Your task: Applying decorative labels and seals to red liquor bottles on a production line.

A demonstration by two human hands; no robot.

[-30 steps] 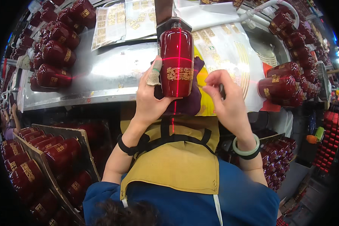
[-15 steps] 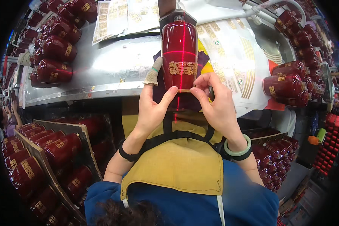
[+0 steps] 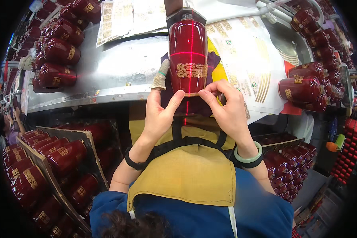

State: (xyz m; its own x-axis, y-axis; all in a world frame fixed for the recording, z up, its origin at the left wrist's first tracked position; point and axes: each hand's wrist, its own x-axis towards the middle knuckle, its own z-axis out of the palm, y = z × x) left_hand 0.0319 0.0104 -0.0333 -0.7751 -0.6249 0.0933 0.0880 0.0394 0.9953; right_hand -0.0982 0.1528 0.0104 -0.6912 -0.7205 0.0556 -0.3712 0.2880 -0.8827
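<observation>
A glossy dark red bottle [image 3: 188,41] lies with its neck away from me and its base toward me. Gold ornament decorates its lower body, and red laser lines cross it. My left hand [image 3: 161,105] grips the lower left of the bottle, its cloth-covered index finger along the side and its thumb at the base edge. A thin gold strip [image 3: 192,94] runs along that edge between my thumbs. My right hand [image 3: 228,101], fingers curled, pinches at the strip's right end; its fingertips partly hide what they hold.
Printed sheets with gold decals [image 3: 242,59] lie right of the bottle, and more paper sheets [image 3: 133,16] lie behind left. Red bottles [image 3: 61,51] crowd the left of the metal table [image 3: 119,67]; others [image 3: 301,91] lie at right. Racks of bottles [image 3: 67,152] flank me below.
My right fingertips have shifted slightly left along the base. The strip now sits closer along the bottle's bottom edge. My left hand keeps nearly the same hold.
</observation>
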